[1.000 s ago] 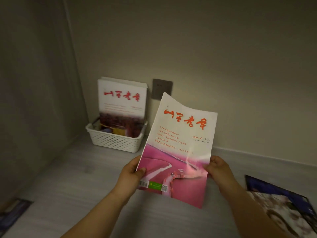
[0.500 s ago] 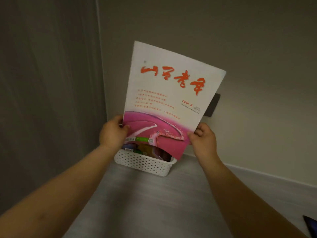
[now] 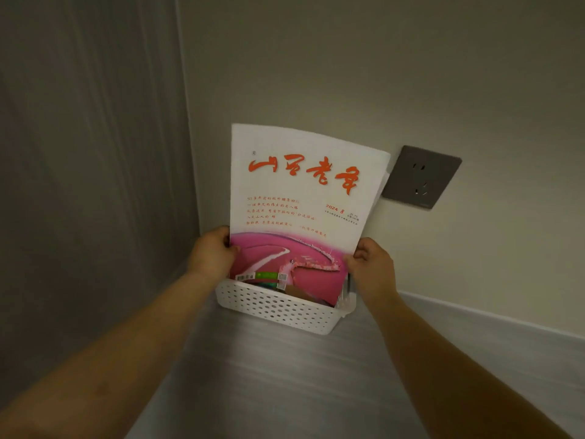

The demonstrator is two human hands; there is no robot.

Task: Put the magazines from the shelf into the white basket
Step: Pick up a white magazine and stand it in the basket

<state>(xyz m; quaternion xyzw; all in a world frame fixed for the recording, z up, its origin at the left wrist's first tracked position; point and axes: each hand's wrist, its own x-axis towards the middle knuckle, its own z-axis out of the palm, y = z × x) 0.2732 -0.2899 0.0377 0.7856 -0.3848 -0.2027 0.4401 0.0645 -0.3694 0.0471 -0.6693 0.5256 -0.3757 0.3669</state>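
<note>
In the back left corner of the shelf, the dull grey side panel (image 3: 88,185) fills my left and the plain beige back wall (image 3: 348,58) rises ahead. The pale grey wood-grain shelf board (image 3: 285,375) runs under my forearms.

I hold the white-and-pink magazine with red brush lettering (image 3: 304,185) upright, cover toward me, its top tipped slightly toward the wall. Its lower edge is down in the white perforated plastic basket (image 3: 278,307), with the lower right corner below the rim. The basket sits on the board, tucked into the corner against the wall. Coloured covers show inside it under the magazine's lower edge, too hidden to tell apart. A sliver of more white pages peeks out behind the magazine's upper right edge.

A dark grey square wall socket (image 3: 421,177) is set in the wall just right of the magazine's top corner.

My left hand (image 3: 212,255) is curled round the magazine's left edge, low down, thumb on the cover. My right hand (image 3: 372,267) pinches the right edge at the same height, fingers bent behind it.
</note>
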